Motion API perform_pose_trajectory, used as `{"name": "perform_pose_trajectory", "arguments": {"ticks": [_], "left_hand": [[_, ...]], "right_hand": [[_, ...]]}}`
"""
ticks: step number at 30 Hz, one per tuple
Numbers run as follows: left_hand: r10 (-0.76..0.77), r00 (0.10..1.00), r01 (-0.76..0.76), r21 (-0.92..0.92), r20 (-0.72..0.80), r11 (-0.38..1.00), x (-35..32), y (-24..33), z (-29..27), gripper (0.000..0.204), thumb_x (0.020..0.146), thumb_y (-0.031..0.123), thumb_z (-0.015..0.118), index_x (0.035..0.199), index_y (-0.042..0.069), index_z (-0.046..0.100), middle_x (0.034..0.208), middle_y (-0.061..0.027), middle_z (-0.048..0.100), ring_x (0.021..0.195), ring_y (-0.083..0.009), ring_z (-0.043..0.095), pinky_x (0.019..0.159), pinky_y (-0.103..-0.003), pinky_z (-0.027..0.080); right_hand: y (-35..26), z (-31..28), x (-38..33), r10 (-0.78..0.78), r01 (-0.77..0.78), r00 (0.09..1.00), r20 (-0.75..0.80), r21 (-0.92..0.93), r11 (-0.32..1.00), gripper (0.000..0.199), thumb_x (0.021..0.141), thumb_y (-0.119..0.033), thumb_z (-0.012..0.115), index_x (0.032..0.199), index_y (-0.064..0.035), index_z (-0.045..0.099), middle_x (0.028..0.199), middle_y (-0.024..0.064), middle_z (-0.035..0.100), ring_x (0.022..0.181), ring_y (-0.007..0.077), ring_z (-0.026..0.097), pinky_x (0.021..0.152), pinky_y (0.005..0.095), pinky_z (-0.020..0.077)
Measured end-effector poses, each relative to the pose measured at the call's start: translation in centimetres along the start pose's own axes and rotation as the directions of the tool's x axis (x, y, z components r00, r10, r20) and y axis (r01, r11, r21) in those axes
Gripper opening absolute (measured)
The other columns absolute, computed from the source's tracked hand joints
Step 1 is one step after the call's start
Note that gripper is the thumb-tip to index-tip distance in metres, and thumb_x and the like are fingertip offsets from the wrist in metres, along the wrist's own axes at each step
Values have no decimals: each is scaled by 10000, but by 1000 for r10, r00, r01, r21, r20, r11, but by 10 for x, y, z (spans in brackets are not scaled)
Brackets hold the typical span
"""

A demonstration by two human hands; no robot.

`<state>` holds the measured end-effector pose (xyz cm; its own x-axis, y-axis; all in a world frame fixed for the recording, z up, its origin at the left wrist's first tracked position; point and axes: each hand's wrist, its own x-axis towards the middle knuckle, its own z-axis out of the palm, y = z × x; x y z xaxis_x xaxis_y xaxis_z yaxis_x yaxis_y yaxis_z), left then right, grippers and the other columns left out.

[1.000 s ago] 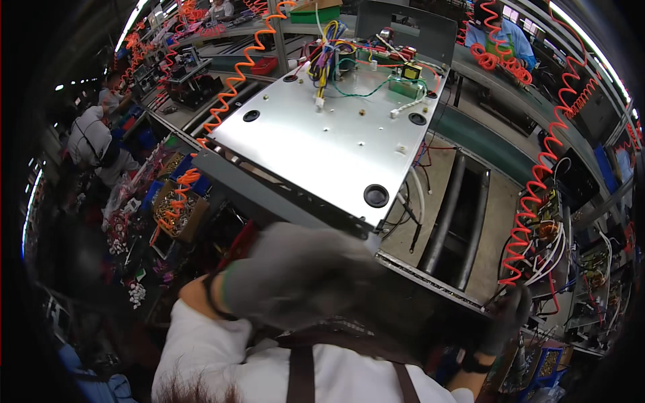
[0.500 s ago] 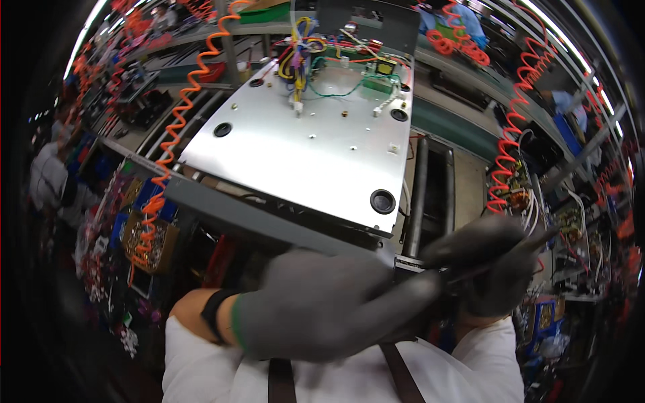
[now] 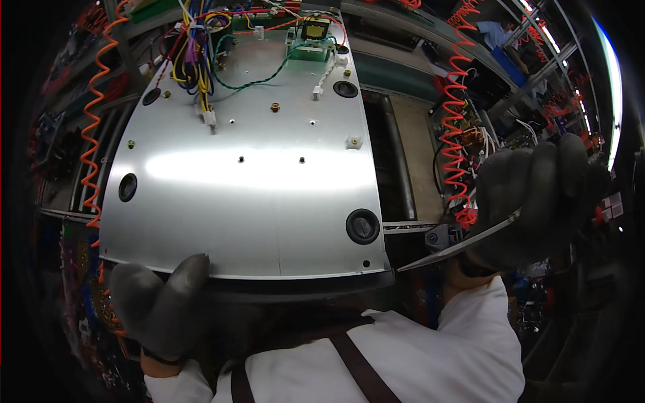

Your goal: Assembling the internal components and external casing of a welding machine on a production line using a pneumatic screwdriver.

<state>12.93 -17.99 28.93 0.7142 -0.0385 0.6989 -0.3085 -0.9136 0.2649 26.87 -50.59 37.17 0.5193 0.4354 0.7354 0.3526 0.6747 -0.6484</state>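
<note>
A large silvery metal panel (image 3: 269, 221), with black round grommets and small holes, lies in front of me. At its near left edge is my gloved left hand (image 3: 158, 302), thumb and fingertips up against the edge; its lower part is in shadow. My gloved right hand (image 3: 537, 201), raised beyond the panel's right side, is closed around a thin, pointed, flat metal tool (image 3: 463, 250). The tool's tip points left toward the panel's near right corner. On the far part of the panel are a bundle of coloured wires (image 3: 195, 54) and a green circuit board with a yellow-topped transformer (image 3: 314, 30).
An orange coiled hose (image 3: 91, 148) hangs on the left, and a red coiled hose (image 3: 457, 134) on the right. Conveyor rollers (image 3: 396, 161) run beside the panel. Wired parts (image 3: 474, 138) lie past the red hose.
My hands, close together before, are now apart: the left has gone to the panel's near left edge, the right up and rightward with the tool. The view has shifted, and the panel appears nearer.
</note>
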Motion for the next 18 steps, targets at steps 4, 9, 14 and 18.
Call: {"name": "perform_pose_trajectory", "arguments": {"ticks": [4,9,14,18], "left_hand": [[107,993,-91,-231,57,969,-3,-15,-6,220,836,80,699,1052,54,667,1062,-139,562,916,-274,596,767,-404,498],[278,943,-258,128,-184,958,-10,-48,-7,241,886,168,642,1053,-5,643,984,-122,611,878,-231,594,753,-365,484],[197,870,-77,269,-452,960,-19,-83,9,347,964,323,569,1047,-3,651,850,-66,607,723,-176,563,613,-303,460],[16,809,180,273,-588,945,-27,-97,8,466,995,437,507,1028,-6,647,794,-56,610,669,-177,558,586,-298,458]], "right_hand": [[15,15,1,31,-31,1000,-3,-28,999,356,1045,-387,387,846,-100,461,581,44,522,392,122,452,368,247,372],[26,26,9,92,-95,994,56,53,994,482,1033,-413,406,879,37,488,432,77,425,263,137,354,230,271,234],[17,34,14,118,-118,992,44,-22,993,277,967,-249,467,989,25,502,518,97,485,331,152,420,290,284,303],[24,45,12,68,-66,998,5,-162,985,226,905,-117,521,1096,5,522,598,118,537,399,163,486,351,294,372]]}}
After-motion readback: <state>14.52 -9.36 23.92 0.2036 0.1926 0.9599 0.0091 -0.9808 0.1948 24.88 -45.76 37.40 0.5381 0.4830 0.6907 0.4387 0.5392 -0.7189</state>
